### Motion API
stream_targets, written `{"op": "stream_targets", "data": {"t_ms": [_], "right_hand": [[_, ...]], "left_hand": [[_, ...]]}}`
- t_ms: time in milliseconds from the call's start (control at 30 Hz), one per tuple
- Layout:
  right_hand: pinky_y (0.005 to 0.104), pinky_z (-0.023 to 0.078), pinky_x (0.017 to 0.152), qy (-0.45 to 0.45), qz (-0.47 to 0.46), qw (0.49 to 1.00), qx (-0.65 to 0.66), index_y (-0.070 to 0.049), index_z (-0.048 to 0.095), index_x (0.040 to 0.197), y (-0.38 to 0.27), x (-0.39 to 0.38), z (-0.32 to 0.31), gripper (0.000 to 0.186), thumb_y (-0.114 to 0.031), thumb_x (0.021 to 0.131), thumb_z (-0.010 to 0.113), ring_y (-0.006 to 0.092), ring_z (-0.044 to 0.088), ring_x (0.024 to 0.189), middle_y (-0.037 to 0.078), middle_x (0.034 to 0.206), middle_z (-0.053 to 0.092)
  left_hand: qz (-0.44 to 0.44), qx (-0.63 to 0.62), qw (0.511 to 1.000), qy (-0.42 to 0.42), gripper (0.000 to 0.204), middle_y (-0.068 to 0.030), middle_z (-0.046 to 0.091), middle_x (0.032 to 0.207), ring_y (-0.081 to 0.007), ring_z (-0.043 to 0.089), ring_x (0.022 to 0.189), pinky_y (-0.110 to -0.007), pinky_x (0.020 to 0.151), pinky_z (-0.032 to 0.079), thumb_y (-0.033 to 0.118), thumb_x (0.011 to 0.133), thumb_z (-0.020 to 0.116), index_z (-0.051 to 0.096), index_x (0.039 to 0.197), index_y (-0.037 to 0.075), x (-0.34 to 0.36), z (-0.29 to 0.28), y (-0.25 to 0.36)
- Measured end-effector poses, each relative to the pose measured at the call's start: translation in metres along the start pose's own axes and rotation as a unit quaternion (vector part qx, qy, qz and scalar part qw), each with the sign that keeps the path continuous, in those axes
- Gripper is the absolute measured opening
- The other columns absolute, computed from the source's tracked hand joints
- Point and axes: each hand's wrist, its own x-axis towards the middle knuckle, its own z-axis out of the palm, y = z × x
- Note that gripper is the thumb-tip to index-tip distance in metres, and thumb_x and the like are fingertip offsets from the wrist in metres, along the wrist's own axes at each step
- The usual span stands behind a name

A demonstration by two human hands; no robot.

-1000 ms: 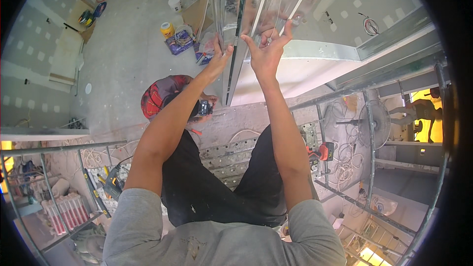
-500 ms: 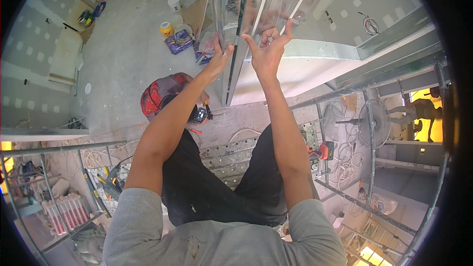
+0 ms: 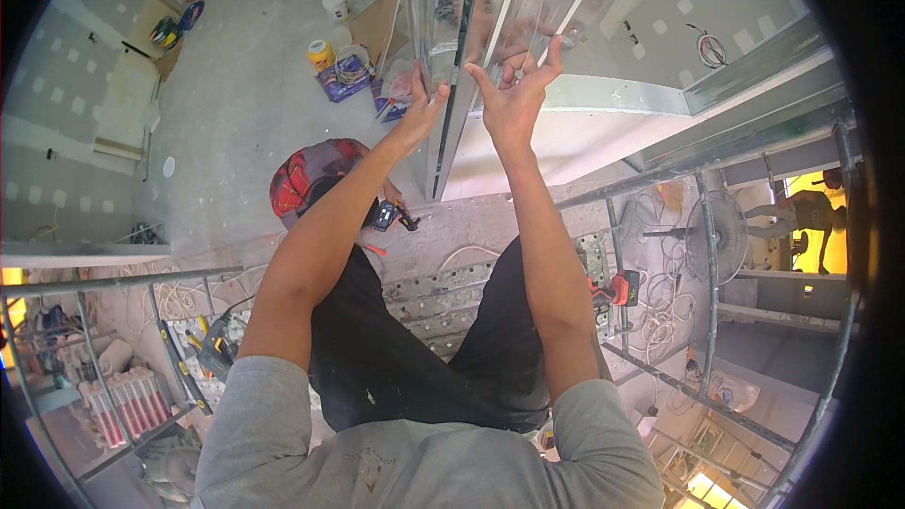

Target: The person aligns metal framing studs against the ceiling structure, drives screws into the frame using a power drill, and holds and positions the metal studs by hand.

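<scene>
Both my arms reach up and forward to upright shiny metal studs. My left hand (image 3: 419,117) is at the left stud (image 3: 421,9), its thumb and fingers on either side of the edge. Farther right, my right hand (image 3: 515,102) spans the wider metal stud (image 3: 509,24), thumb at the near edge, index finger stretched toward the far edge, other fingers curled against the metal. Parts of the fingertips are hidden or blurred by reflections. Below my left forearm, a person in a red plaid cap (image 3: 300,183) holds a dark power tool (image 3: 385,216).
Perforated metal planks (image 3: 429,306) lie under my legs, with scaffold rails (image 3: 709,292) on both sides. An orange-black cordless tool (image 3: 617,288) lies by my right knee. A fan (image 3: 718,236) stands right. Buckets (image 3: 320,55) and bags sit on the floor ahead.
The person below has shifted slightly, and their power tool has moved a little to the right, showing more from behind my forearm. My hands stay at the studs.
</scene>
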Motion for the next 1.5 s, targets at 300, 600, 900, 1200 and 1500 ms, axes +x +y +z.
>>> {"op": "stream_targets", "data": {"t_ms": [300,600,900,1200,1500], "right_hand": [[0.0259,0.042,0.067,0.001,-0.006,1.000,-0.001,0.008,0.002,0.154,0.002,0.000,0.001,0.117,-0.004,0.076,0.088,0.0130,0.044,0.068,0.002,0.074,0.046],[0.0268,0.043,0.067,-0.004,0.010,1.000,-0.011,0.007,0.002,0.154,0.000,0.000,0.000,0.117,-0.006,0.076,0.088,0.0136,0.044,0.068,0.002,0.074,0.046],[0.0261,0.042,0.070,-0.005,0.012,1.000,-0.008,0.009,0.003,0.153,-0.001,0.000,0.001,0.116,-0.006,0.076,0.088,0.0133,0.043,0.068,0.002,0.073,0.046],[0.0262,0.042,0.069,-0.004,0.017,1.000,-0.005,0.010,0.003,0.153,-0.002,0.000,0.001,0.116,-0.004,0.076,0.088,0.0130,0.043,0.068,0.002,0.074,0.045],[0.0263,0.042,0.068,-0.004,0.006,1.000,0.001,0.009,0.002,0.153,0.001,0.001,0.001,0.116,-0.005,0.076,0.088,0.0132,0.043,0.068,0.002,0.074,0.045]], "left_hand": [[0.001,0.012,1.000,0.009,0.116,-0.0195,-0.004,0.168,-0.0321,-0.001,0.156,-0.044,0.125,0.008,0.074,0.092,0.048,-0.019,0.159,0.007,0.001,0.001,-0.002],[-0.003,0.028,1.000,0.009,0.117,-0.0180,-0.002,0.168,-0.0320,0.002,0.156,-0.046,0.125,0.011,0.079,0.090,0.045,-0.019,0.159,0.009,0.002,0.001,-0.005],[0.024,0.020,0.999,0.015,0.112,-0.0179,-0.002,0.167,-0.0312,-0.001,0.155,-0.046,0.125,0.009,0.076,0.093,0.045,-0.016,0.160,0.008,0.002,0.001,-0.008],[0.011,0.022,1.000,0.013,0.110,-0.0180,-0.003,0.167,-0.0314,-0.002,0.155,-0.046,0.125,0.009,0.075,0.094,0.043,-0.015,0.160,0.010,-0.001,0.002,0.001],[0.013,0.027,0.999,0.016,0.108,-0.0175,-0.001,0.167,-0.0317,0.001,0.155,-0.047,0.125,0.009,0.074,0.095,0.043,-0.016,0.160,0.011,-0.001,0.003,-0.001]]}}
